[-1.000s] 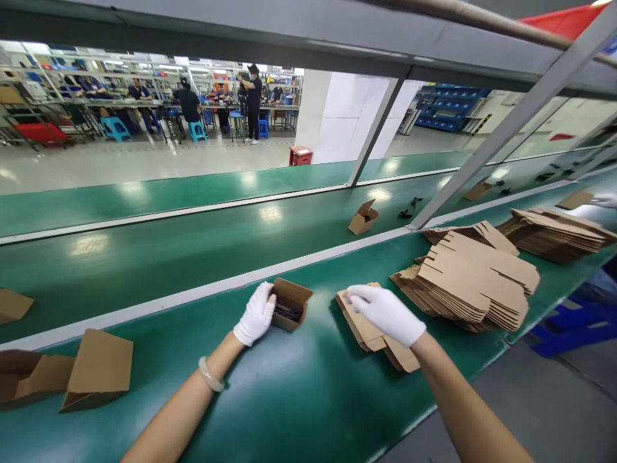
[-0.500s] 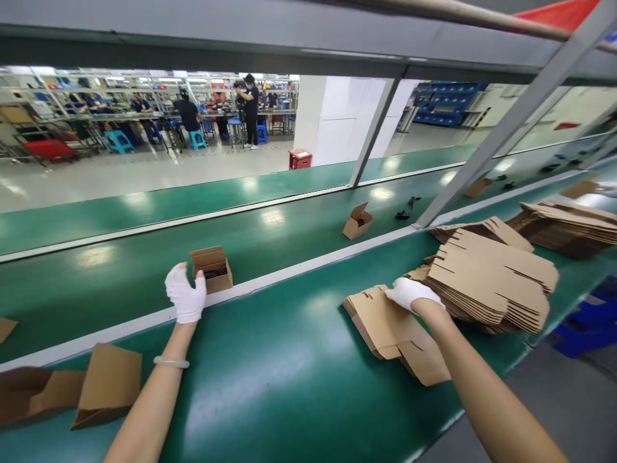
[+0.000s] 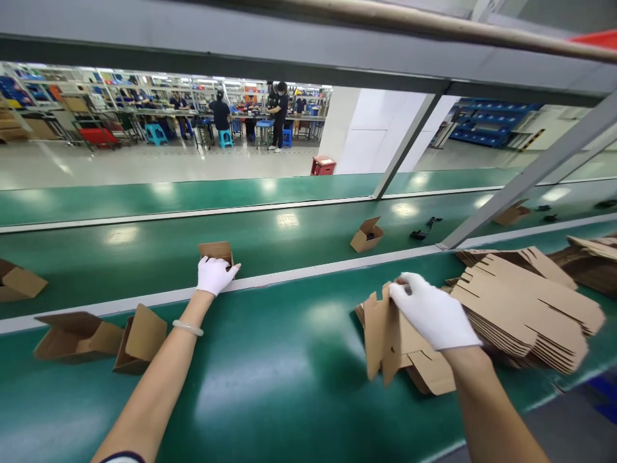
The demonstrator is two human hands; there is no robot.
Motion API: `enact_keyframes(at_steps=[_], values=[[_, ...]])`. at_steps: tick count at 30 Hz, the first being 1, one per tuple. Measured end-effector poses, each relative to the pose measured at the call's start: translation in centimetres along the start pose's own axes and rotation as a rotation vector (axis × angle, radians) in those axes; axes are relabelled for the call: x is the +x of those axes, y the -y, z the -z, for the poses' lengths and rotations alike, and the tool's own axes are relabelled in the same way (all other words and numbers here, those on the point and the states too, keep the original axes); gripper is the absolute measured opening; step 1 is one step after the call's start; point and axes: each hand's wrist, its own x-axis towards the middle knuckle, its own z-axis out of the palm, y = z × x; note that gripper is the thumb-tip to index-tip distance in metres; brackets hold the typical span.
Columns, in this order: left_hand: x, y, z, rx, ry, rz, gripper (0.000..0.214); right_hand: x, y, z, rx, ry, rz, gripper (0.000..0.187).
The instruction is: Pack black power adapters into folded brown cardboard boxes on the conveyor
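Note:
My left hand (image 3: pixel 214 274), in a white glove, reaches out to the moving green belt (image 3: pixel 144 254). It lies against the near side of a small open cardboard box (image 3: pixel 216 249), fingers loosely apart. My right hand (image 3: pixel 434 315), also gloved, pinches a flat folded carton blank (image 3: pixel 380 337) and tilts it up on edge. Under it lies a small pile of blanks (image 3: pixel 429 373) on the near green worktop (image 3: pixel 270 386).
A big stack of flat carton blanks (image 3: pixel 525 302) lies right of my right hand. Open boxes (image 3: pixel 139 337) sit at the near left. Another open box (image 3: pixel 366 235) and black parts (image 3: pixel 418 235) ride the belt. A slanted metal strut (image 3: pixel 520 177) crosses at right. People work at distant benches (image 3: pixel 222 116).
My left hand carried the small box from the worktop onto the belt and now rests against it. My right hand slid back to the small pile and lifted one blank upright.

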Motion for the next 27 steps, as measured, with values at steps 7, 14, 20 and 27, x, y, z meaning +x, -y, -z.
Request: enact_keyframes(at_steps=[7, 14, 20, 27], values=[[-7.7, -7.7, 2.1, -0.244, 0.003, -0.063, 0.062, -2.9, 8.2, -3.4, 0.086, -0.044, 0.214, 0.025], [-12.4, -15.3, 2.9, -0.996, 0.575, -0.158, 0.102, -2.3, 10.4, -6.4, 0.341, -0.219, 0.373, 0.03], [-9.6, -12.5, 3.2, -1.327, 0.485, 0.113, 0.076, -2.7, 9.4, -5.6, 0.763, -0.058, 0.567, 0.027], [-9.9, -11.7, 3.5, -1.325, 0.387, 0.14, 0.064, -5.0, 11.0, -2.9, 0.248, -0.554, 0.833, 0.027]])
